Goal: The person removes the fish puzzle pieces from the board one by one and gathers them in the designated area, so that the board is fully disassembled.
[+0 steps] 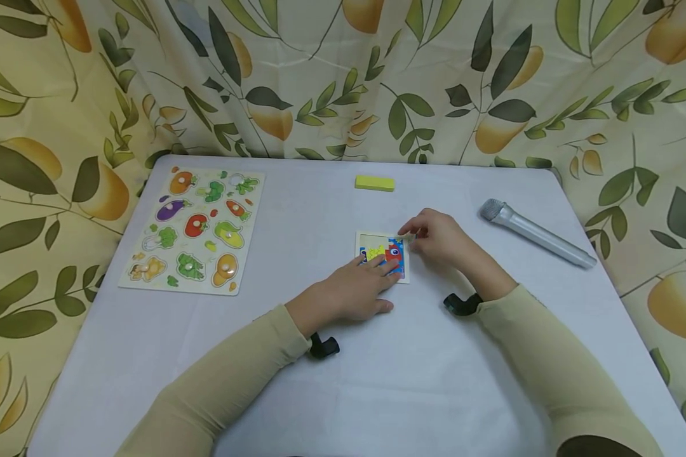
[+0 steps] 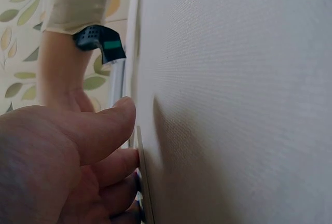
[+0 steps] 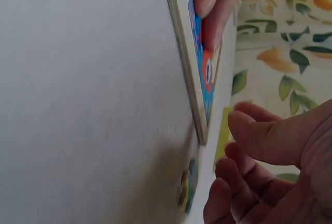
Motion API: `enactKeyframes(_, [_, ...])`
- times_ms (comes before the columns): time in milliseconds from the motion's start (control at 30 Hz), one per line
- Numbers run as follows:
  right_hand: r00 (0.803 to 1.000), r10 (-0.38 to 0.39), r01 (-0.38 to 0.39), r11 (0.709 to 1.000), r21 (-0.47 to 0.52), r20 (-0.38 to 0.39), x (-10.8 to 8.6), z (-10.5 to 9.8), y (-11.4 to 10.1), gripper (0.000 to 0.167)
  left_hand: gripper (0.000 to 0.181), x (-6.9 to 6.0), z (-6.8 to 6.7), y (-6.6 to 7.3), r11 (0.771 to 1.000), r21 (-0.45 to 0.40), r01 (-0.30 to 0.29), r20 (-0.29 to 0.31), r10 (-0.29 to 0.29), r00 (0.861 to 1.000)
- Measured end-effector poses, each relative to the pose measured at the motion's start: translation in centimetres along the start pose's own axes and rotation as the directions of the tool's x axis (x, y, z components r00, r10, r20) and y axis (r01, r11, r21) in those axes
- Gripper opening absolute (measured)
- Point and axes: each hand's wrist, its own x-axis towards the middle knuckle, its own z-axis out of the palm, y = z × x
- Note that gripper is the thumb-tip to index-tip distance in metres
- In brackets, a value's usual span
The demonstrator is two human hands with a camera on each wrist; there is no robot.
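Observation:
A small framed jigsaw puzzle (image 1: 396, 249), showing a red figure with a round eye on blue and some yellow, lies on the white table. My left hand (image 1: 359, 289) rests over its lower part with fingers extended on the picture; the left wrist view shows its fingertips (image 2: 127, 164) at the board's edge. My right hand (image 1: 437, 238) hovers at the puzzle's upper right corner. In the right wrist view its thumb (image 3: 270, 140) and loosely bent fingers are apart, with nothing seen between them. A small blue-green and yellow puzzle piece (image 3: 188, 186) lies just below those fingers, apart from the board.
To the left lies a vegetable picture board (image 1: 197, 231). A yellow-green block (image 1: 374, 183) sits behind the puzzle, and a silver microphone (image 1: 537, 233) lies at the right. A patterned curtain (image 1: 331, 76) hangs behind the white table (image 1: 297, 216). Both wrists carry black camera mounts (image 1: 324, 346).

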Motion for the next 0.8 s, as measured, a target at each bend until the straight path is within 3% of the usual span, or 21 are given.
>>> enactKeyframes(367, [0.995,-0.063,0.065,0.998,-0.018,0.082,1.1,1.5,-1.1,0.023,0.073,0.0,-0.1,-0.1,1.0,0.002,-0.019,0.003,0.019,1.0])
enactKeyframes(800, [0.996,-0.06,0.061,0.998,-0.017,0.065,1.1,1.7,-1.4,0.019,0.073,-0.1,0.0,-0.3,1.0,-0.014,-0.015,0.009,0.015,1.0])
